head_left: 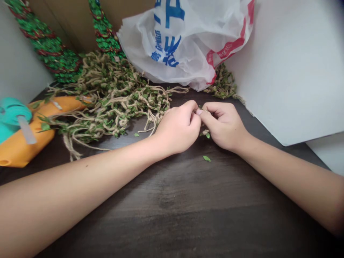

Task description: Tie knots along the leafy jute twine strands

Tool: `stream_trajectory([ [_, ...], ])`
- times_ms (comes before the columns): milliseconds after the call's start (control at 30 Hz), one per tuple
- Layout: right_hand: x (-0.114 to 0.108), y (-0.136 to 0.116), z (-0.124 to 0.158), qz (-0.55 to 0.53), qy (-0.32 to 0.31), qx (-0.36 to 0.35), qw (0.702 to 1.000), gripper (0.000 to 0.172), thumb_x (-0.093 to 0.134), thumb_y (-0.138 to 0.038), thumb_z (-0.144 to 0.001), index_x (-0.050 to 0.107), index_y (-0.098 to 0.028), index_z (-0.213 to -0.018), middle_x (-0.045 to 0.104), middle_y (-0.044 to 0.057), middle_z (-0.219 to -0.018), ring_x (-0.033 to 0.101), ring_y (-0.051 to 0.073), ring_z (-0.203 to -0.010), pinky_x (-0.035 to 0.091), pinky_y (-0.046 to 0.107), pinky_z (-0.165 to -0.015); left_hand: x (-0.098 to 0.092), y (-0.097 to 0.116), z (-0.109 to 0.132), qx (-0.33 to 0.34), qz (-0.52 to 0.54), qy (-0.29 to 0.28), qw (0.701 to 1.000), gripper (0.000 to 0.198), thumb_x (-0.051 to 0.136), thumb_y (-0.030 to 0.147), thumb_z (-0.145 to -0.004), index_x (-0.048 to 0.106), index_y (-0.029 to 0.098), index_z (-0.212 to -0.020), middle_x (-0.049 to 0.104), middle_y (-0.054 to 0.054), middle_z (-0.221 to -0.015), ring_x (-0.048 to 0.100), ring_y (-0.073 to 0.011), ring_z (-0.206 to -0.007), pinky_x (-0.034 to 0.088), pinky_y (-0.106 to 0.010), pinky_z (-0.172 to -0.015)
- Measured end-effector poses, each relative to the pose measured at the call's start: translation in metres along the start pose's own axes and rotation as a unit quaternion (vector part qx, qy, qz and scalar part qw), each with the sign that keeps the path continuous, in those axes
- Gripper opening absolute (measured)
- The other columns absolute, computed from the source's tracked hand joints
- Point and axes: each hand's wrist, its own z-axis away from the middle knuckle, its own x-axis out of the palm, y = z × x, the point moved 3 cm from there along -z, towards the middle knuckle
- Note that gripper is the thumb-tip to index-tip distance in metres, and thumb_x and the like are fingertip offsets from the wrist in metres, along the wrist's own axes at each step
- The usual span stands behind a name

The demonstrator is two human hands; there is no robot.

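My left hand and my right hand meet over the dark wooden table, fingertips touching. Both are closed in a pinch on a piece of leafy twine, which my fingers mostly hide. A bit of it with a small green leaf hangs below, between the hands. On the tabletop under them lies a loose green leaf. Close beyond my left hand spreads a big tangled heap of leafy twine, tan cord with green leaves, its loose ends trailing over the table.
Two green tinsel trees stand at the back left. A white plastic bag with blue lettering partly covers another twine bundle. Left is an orange and teal tool, seemingly a glue gun. A white panel borders the right side.
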Motion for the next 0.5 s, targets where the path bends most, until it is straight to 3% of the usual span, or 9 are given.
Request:
stream_trajectory([
  [500,-0.0004,-0.0003,-0.0006,0.007,0.002,-0.006,1.000,0.040,0.057,-0.025,-0.091,0.039,-0.020,-0.055,0.040,-0.004,-0.054,0.036,0.010,-0.054,0.030,0.028,-0.054,0.0001,0.0000,-0.0002,0.000,-0.001,0.002,1.000,0.017,0.043,0.019,-0.090,0.057,0.019,-0.079,0.060,-0.001,-0.069,0.053,-0.0155,-0.065,0.039,-0.029,-0.062],
])
